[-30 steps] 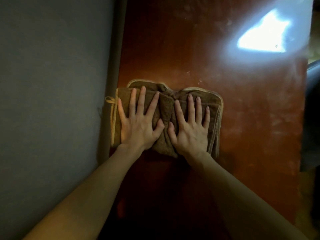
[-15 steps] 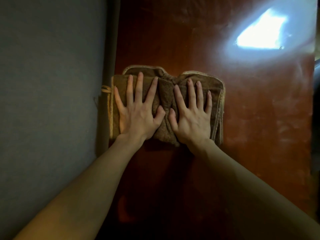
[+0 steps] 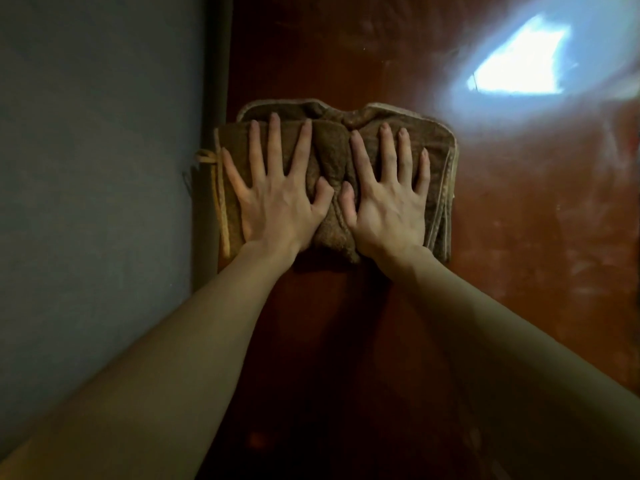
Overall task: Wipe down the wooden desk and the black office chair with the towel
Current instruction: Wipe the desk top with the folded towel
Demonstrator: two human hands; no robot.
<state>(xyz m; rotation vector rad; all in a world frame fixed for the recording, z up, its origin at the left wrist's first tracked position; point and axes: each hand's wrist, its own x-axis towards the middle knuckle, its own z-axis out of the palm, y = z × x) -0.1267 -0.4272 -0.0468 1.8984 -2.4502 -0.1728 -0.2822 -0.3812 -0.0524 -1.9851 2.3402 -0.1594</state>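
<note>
Nearest us, our two bare forearms (image 3: 214,341) reach out over the dark red-brown bench (image 3: 519,271). Our left hand (image 3: 273,202) and right hand (image 3: 388,206) lie flat, side by side, fingers spread and pressing on the folded brown towel (image 3: 329,150), thumbs nearly meeting over a bunched ridge. The towel's hanging loop (image 3: 207,157) pokes past the bench's left edge, over a dark strip (image 3: 216,81) beside the grey wall (image 3: 97,168). Farther off, a bright glare (image 3: 519,71) lies on the bench. Since a second ago, hands and towel have slid farther up the bench, nearer that glare.
</note>
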